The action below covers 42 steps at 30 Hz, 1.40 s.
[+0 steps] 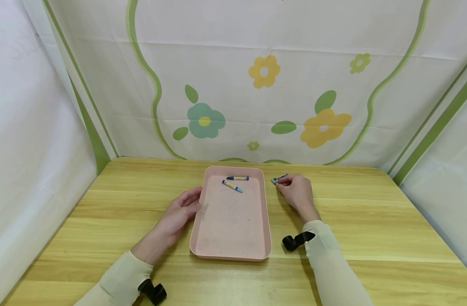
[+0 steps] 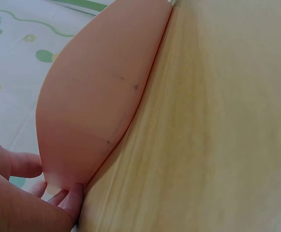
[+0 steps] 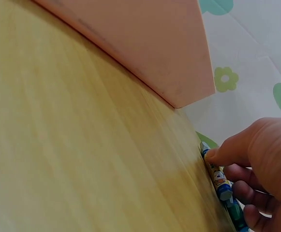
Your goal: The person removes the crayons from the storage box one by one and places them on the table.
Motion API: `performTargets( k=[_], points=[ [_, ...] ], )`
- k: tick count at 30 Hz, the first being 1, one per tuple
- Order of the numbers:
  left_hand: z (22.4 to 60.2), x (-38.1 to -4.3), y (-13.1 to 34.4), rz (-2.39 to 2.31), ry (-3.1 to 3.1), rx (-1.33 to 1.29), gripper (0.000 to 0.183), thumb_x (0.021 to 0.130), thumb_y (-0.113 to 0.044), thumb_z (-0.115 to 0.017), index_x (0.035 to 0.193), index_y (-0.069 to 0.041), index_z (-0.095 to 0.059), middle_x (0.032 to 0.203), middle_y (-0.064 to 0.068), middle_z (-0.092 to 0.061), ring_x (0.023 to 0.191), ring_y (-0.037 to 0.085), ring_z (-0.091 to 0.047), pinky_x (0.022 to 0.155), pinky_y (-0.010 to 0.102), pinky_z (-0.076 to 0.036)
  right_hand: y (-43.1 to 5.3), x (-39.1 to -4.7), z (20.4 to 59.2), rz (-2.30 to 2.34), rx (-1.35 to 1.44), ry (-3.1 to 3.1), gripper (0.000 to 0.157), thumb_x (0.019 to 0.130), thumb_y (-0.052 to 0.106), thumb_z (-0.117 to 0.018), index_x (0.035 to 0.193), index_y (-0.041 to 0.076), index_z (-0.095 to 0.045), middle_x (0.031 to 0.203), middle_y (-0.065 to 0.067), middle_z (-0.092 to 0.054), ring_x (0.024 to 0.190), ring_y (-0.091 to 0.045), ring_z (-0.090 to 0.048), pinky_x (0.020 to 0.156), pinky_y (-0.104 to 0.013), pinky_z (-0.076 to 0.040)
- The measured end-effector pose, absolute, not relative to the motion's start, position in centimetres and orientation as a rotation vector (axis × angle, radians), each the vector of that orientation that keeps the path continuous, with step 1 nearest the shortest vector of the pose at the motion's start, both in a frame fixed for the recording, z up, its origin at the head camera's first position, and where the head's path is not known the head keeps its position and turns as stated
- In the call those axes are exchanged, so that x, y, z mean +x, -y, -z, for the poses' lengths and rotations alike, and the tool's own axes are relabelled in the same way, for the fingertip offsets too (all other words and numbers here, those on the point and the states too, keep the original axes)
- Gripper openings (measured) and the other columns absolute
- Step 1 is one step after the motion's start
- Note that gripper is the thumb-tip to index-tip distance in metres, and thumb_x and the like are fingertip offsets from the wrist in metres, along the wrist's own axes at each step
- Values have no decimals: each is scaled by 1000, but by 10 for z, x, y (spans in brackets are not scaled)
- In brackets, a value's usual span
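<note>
A pink tray lies on the wooden table. My left hand rests against the tray's left side, thumb at the rim and fingertips low on the outer wall in the left wrist view. Two wrapped crayons, a dark blue one and a light blue one, lie inside the tray's far end. Right of the tray, my right hand pinches a crayon with a yellow wrapper and blue ends, low at the table. Another crayon, greenish-blue, lies behind it, partly covered by the fingers.
The wooden table reaches a white flowered cloth at the back. Cloth panels also hang at both sides. A black wrist camera is strapped on each sleeve.
</note>
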<state>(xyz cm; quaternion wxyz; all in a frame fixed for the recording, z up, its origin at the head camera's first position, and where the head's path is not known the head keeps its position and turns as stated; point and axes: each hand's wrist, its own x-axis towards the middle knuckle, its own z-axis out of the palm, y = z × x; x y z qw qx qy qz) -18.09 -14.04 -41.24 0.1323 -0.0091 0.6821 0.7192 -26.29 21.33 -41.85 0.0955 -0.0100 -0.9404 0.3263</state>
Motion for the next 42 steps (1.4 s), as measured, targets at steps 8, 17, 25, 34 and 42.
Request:
performTargets(
  k=[8,17,25,34,42],
  points=[
    [412,-180,141,-2093,-1969,-26,60,106,-3,-53,163,-4,-36,171,18,-37,157,33,-38,121,39,-40,-212,-262,417,-983,-34,2788,14,95,21,-77,102,11,-85,104,-11,-83,108,-35,-74,96,-51,-58],
    [411,-179,142,-2100,-1971,-19,59,107,-2,-52,163,-4,-36,171,18,-37,158,33,-37,125,44,-37,-209,-261,409,-1005,-25,2765,18,96,25,-76,104,11,-85,100,-10,-82,99,-31,-74,88,-47,-59],
    [411,-179,143,-2103,-1972,-4,59,107,-2,-51,163,-2,-35,171,19,-36,159,33,-36,126,46,-36,-205,-259,401,-1076,-7,2733,21,96,27,-77,107,10,-84,98,-8,-82,94,-26,-75,84,-39,-58],
    [411,-180,141,-2100,-1973,-7,59,107,-2,-51,164,-3,-35,171,18,-37,158,33,-36,128,47,-35,-202,-258,394,-1125,23,2697,22,96,25,-75,110,9,-83,103,-10,-81,96,-27,-74,89,-44,-59],
    [414,-180,141,-2106,-1964,2,59,106,-2,-52,163,-3,-36,171,19,-36,159,34,-36,128,49,-34,-200,-256,393,-1146,19,2701,21,97,23,-75,110,10,-83,103,-11,-81,97,-27,-74,89,-42,-59]
  ],
)
